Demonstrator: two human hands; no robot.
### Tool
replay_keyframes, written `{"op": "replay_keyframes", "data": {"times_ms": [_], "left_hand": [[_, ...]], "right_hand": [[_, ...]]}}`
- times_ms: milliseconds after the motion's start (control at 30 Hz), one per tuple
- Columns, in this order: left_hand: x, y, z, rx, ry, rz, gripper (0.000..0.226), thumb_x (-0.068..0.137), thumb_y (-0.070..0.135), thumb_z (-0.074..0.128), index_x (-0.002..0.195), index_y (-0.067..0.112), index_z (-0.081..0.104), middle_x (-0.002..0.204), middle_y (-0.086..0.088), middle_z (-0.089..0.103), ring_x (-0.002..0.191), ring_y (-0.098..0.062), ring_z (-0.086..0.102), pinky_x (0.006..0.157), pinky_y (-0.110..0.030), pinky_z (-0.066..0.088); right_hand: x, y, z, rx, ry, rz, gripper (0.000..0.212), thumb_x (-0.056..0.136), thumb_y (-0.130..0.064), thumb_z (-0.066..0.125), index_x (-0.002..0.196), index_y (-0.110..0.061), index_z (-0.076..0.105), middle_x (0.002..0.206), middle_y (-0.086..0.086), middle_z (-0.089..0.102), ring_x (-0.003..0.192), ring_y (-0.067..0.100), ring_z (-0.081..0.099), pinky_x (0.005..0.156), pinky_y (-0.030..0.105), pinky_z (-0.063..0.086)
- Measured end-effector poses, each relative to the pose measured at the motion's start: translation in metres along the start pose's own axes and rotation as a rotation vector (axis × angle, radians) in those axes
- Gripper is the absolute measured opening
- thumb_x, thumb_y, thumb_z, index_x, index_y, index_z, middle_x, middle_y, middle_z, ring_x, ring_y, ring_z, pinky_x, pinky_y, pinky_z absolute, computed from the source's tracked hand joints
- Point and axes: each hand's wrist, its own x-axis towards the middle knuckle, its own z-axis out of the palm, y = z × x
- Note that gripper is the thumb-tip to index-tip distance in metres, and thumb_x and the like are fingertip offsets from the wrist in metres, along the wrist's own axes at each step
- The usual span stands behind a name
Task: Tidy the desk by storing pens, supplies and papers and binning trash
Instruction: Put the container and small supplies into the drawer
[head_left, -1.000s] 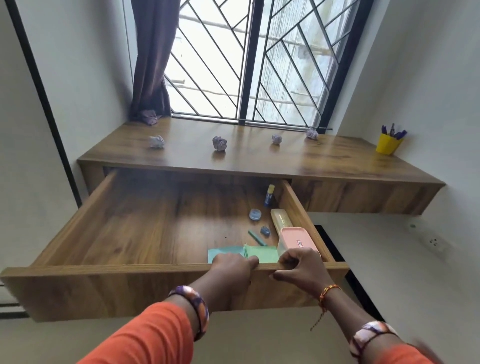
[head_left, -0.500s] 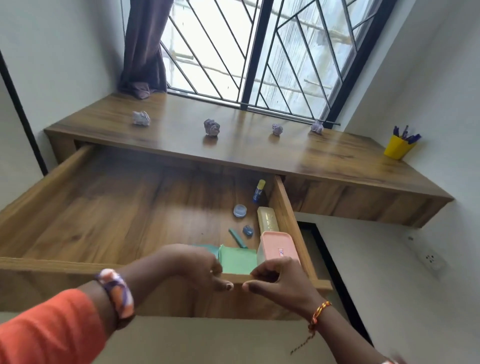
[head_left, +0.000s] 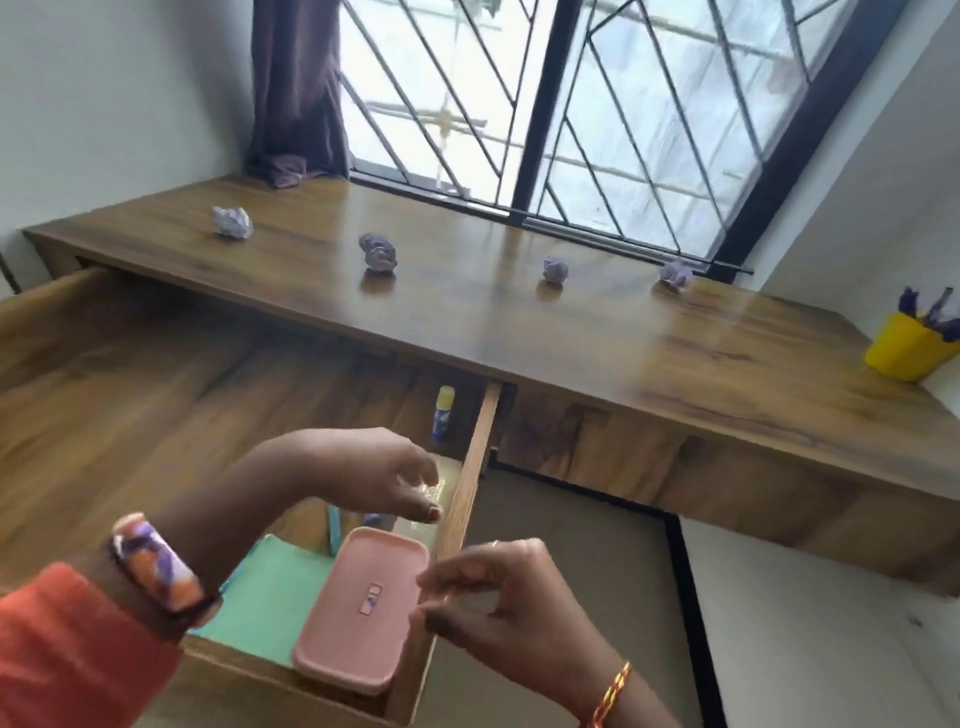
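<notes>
Four paper balls sit in a row on the desk (head_left: 597, 332), far above both hands. Going left to right they are the first paper ball (head_left: 231, 222), the second paper ball (head_left: 379, 253), the third paper ball (head_left: 555, 270) and the fourth paper ball (head_left: 676, 275). All four are pale purple and crumpled, and they lie well apart from each other. One drawer (head_left: 130, 395) is pulled out under the desk. The left hand (head_left: 374, 475) reaches over the drawer with loosely bent fingers and holds nothing. A stripy bangle (head_left: 156, 564) is on that wrist. One green paper (head_left: 265, 592) lies flat in the drawer, below the left hand. One pink box (head_left: 361, 605) lies next to the paper, between the two hands, with its lid on. One glue stick (head_left: 443, 413) with a yellow cap lies in the drawer just above the left hand. The right hand (head_left: 493, 608) is at the front right corner of the drawer, just right of the pink box. Its fingers are curled, and I cannot tell if it grips the drawer edge. One yellow cup (head_left: 906, 351) stands far to the right on the desk, with purple pens (head_left: 930, 312) sticking out. They are too blurry to count.
</notes>
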Motion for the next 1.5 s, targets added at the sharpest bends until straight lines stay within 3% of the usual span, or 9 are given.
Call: {"op": "replay_keyframes", "data": {"times_ms": [100, 267, 400, 533, 667, 1000, 1233, 1367, 1500], "left_hand": [[-0.007, 0.006, 0.012, -0.083, 0.118, -0.120, 0.049, 0.088, 0.044, 0.054, 0.131, 0.022, 0.049, 0.127, 0.004, 0.055, 0.100, -0.008, 0.054, 0.078, -0.017, 0.045], [-0.054, -0.033, 0.050, -0.047, 0.293, -0.509, 0.045, 0.087, 0.050, 0.052, 0.127, 0.028, 0.051, 0.137, 0.007, 0.050, 0.126, -0.013, 0.045, 0.105, -0.031, 0.036], [-0.087, -0.062, 0.088, -0.156, 0.551, -0.959, 0.058, 0.088, 0.048, 0.051, 0.139, 0.028, 0.034, 0.157, -0.012, 0.006, 0.146, -0.028, -0.002, 0.116, -0.045, 0.008], [-0.096, -0.063, 0.112, -0.585, 0.964, -1.268, 0.092, 0.078, 0.036, 0.070, 0.145, 0.009, 0.013, 0.152, -0.026, -0.015, 0.144, -0.037, -0.004, 0.113, -0.052, 0.016], [-0.074, -0.068, 0.121, -0.844, 1.131, -1.201, 0.108, 0.081, 0.027, 0.068, 0.145, 0.002, -0.015, 0.151, -0.030, 0.009, 0.140, -0.041, 0.018, 0.111, -0.051, 0.025], [-0.025, -0.073, 0.088, -0.650, 1.079, -1.220, 0.096, 0.089, 0.040, 0.053, 0.143, -0.008, -0.010, 0.143, -0.030, 0.032, 0.129, -0.041, 0.039, 0.105, -0.050, 0.029], [0.026, -0.083, 0.049, -0.477, 0.953, -0.962, 0.089, 0.092, 0.051, 0.038, 0.146, 0.003, -0.015, 0.152, -0.031, 0.002, 0.143, -0.039, 0.005, 0.115, -0.049, 0.010], [0.049, -0.103, 0.029, -0.117, 0.836, -0.675, 0.095, 0.084, 0.071, 0.019, 0.138, 0.015, -0.036, 0.132, -0.015, -0.056, 0.120, -0.027, -0.055, 0.088, -0.042, -0.043], [0.066, -0.131, -0.008, 0.102, 0.530, -0.389, 0.117, 0.042, 0.095, -0.008, 0.120, 0.021, -0.053, 0.119, -0.007, -0.067, 0.109, -0.020, -0.062, 0.083, -0.039, -0.047]], "right_hand": [[0.010, 0.010, -0.005, -0.080, -0.167, -0.102, 0.029, 0.067, -0.039, 0.078, 0.087, -0.018, 0.074, 0.080, -0.002, 0.074, 0.075, 0.006, 0.068, 0.075, 0.024, 0.055], [0.026, -0.023, 0.021, -0.272, -0.512, -0.392, 0.033, 0.067, -0.046, 0.077, 0.071, -0.015, 0.067, 0.060, -0.006, 0.059, 0.061, 0.004, 0.049, 0.064, 0.023, 0.043], [0.032, -0.042, 0.059, -0.407, -0.645, -0.580, 0.034, 0.066, -0.044, 0.078, 0.074, -0.018, 0.057, 0.067, -0.002, 0.056, 0.067, 0.020, 0.051, 0.056, 0.024, 0.034], [0.038, -0.036, 0.076, -0.463, -0.640, -0.675, 0.016, 0.074, -0.015, 0.068, 0.088, -0.012, 0.061, 0.090, 0.015, 0.061, 0.084, 0.033, 0.056, 0.062, 0.030, 0.037], [0.037, -0.029, 0.077, -0.425, -0.615, -0.683, 0.016, 0.073, -0.009, 0.061, 0.088, -0.012, 0.061, 0.091, 0.016, 0.060, 0.084, 0.035, 0.056, 0.064, 0.031, 0.039], [0.074, -0.012, 0.049, -0.416, -0.506, -0.552, 0.017, 0.073, -0.008, 0.059, 0.089, -0.012, 0.064, 0.092, 0.013, 0.062, 0.086, 0.028, 0.057, 0.068, 0.029, 0.042], [0.116, 0.017, 0.018, -0.431, -0.310, -0.422, 0.014, 0.078, -0.006, 0.052, 0.087, -0.013, 0.061, 0.092, 0.007, 0.061, 0.086, 0.020, 0.054, 0.068, 0.023, 0.035], [0.140, 0.024, 0.002, -0.586, -0.201, -0.379, 0.014, 0.081, -0.013, 0.053, 0.093, -0.017, 0.060, 0.102, 0.004, 0.059, 0.094, 0.022, 0.054, 0.074, 0.025, 0.036], [0.176, 0.022, -0.014, -0.838, -0.116, -0.213, 0.069, 0.076, -0.029, 0.064, 0.137, -0.031, 0.033, 0.147, 0.002, 0.028, 0.136, 0.022, 0.025, 0.110, 0.037, 0.022]]}}
